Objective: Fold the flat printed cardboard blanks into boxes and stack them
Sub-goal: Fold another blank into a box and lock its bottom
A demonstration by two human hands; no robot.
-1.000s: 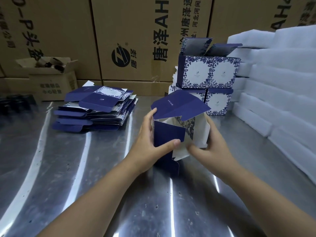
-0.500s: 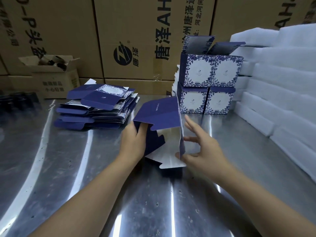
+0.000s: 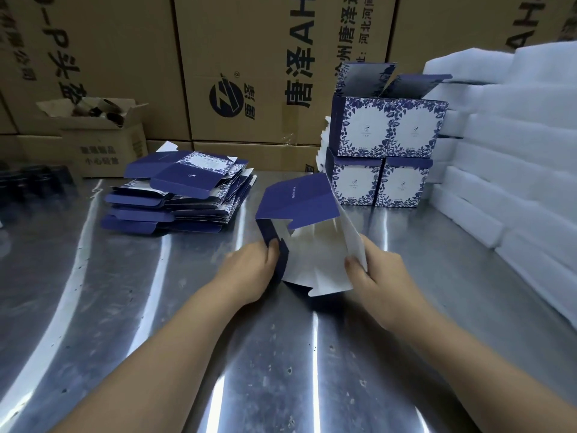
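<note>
Cardboard blank (image 3: 312, 245), one of them, stands half-opened near the middle of the table (image 3: 125, 307), held between both hands. Its dark blue flap tips up and away from the person, and its white inner side faces the camera. The lower edge is close to the steel surface, though I cannot tell whether it touches.

The left hand (image 3: 249, 273) grips the blue left wall, with the thumb curled over the edge onto the inside and the fingers hidden behind. The right hand (image 3: 377, 273) pinches the white right panel, thumb on the inner face and the other fingers behind it.

One pile of flat blanks (image 3: 181, 195) lies toward the far left of the table, loosely fanned (too many overlapping layers to count).

At the far edge, right of the middle, folded boxes (image 3: 384, 151) are stacked in two tiers. Four printed fronts show, two below and two above, and the upper tier has two lid flaps standing open.

White foam sheets (image 3: 515, 151) are heaped along the right edge, just beside the boxes. Large brown cartons (image 3: 243, 57) line the far side, and one small open carton (image 3: 103, 142) sits at the far left corner.
</note>
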